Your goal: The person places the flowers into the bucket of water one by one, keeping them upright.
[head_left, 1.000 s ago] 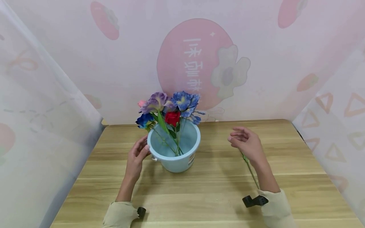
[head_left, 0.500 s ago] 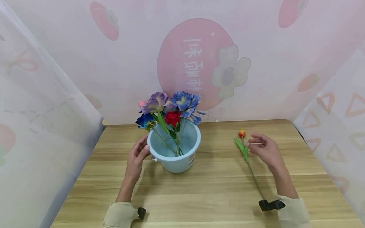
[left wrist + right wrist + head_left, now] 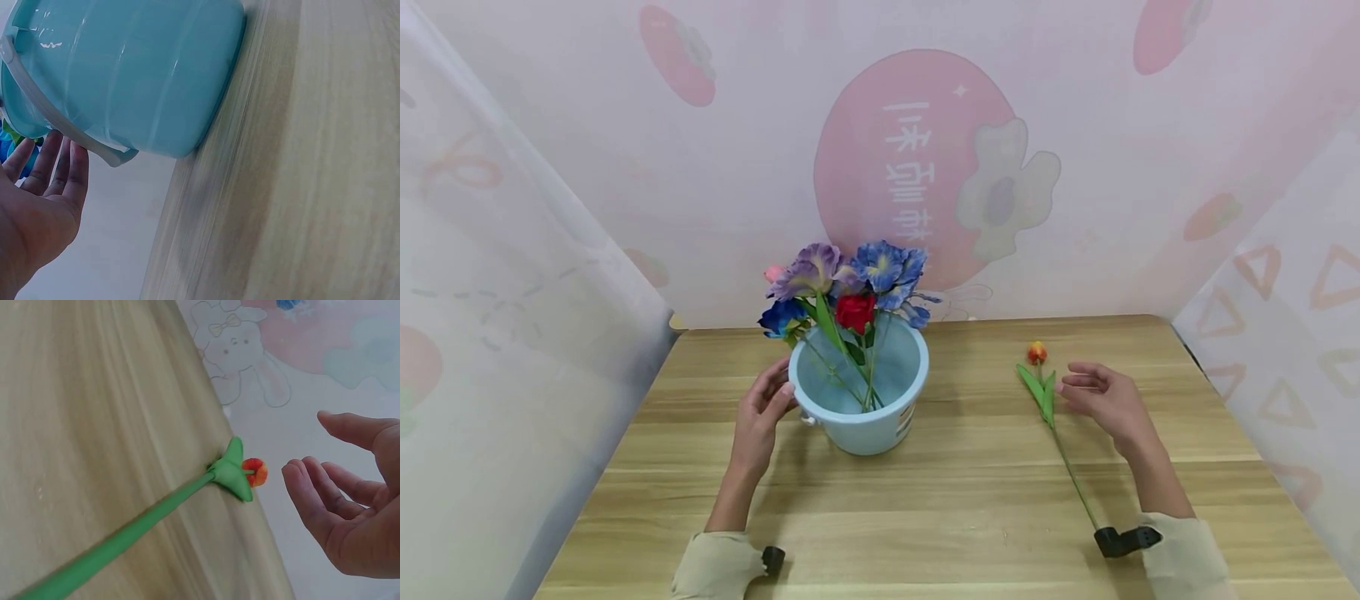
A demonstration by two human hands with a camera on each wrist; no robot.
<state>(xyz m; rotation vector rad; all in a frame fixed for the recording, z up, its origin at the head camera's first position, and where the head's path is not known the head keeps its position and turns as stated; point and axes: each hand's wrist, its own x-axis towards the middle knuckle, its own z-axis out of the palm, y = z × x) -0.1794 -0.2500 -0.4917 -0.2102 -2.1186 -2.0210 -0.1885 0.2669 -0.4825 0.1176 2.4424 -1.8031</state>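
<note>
A light blue bucket (image 3: pixel 863 433) stands upright on the table. Inside lean a red rose (image 3: pixel 854 312), a purple flower (image 3: pixel 809 271), blue flowers (image 3: pixel 883 268) and a darker blue bloom (image 3: pixel 782 317). My left hand (image 3: pixel 758 421) rests against the bucket's left side near the rim; in the left wrist view its fingers (image 3: pixel 76 178) reach up beside the white handle (image 3: pixel 62 125). On the right lies a tulip (image 3: pixel 1037 353) with an orange-red head and green leaves. Just right of its leaves, my right hand (image 3: pixel 1108 406) holds nothing, fingers loosely bent and apart from the flower.
The wood-grain table (image 3: pixel 940 517) ends at a back edge against a pink printed backdrop (image 3: pixel 917 167). More printed cloth hangs on both sides. A black wrist camera (image 3: pixel 1123 542) sits at my right cuff, close to the tulip's stem end.
My right hand has moved right and slightly toward me, off the tulip, whose head and leaves it had hidden. The left hand and bucket have stayed put.
</note>
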